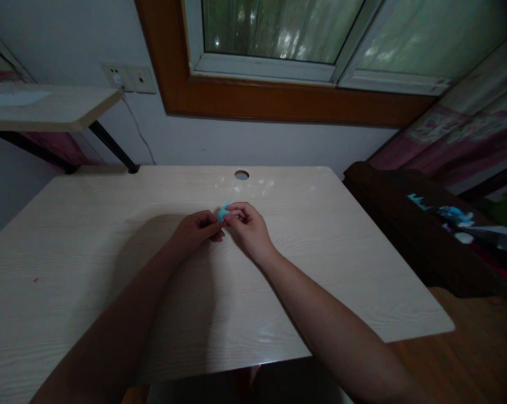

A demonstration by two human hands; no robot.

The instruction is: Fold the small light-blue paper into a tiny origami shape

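Observation:
Between my two hands is a small turquoise piece (223,212), thin and pointed at its upper end; its full shape is hidden by the fingers. My left hand (199,227) pinches its lower left edge between thumb and forefinger. From the other side, my right hand (248,225) closes its thumb and fingertips on the piece. Both hands are close together over the middle of the pale wooden desk (253,292), and their shadow falls to the left.
A raised shelf (85,109) on black legs stands at the back left, with a wall socket (129,77) and a white cable behind it. A round hole (242,175) pierces the desk's back edge. At right, dark furniture (388,213) carries loose blue items (455,215).

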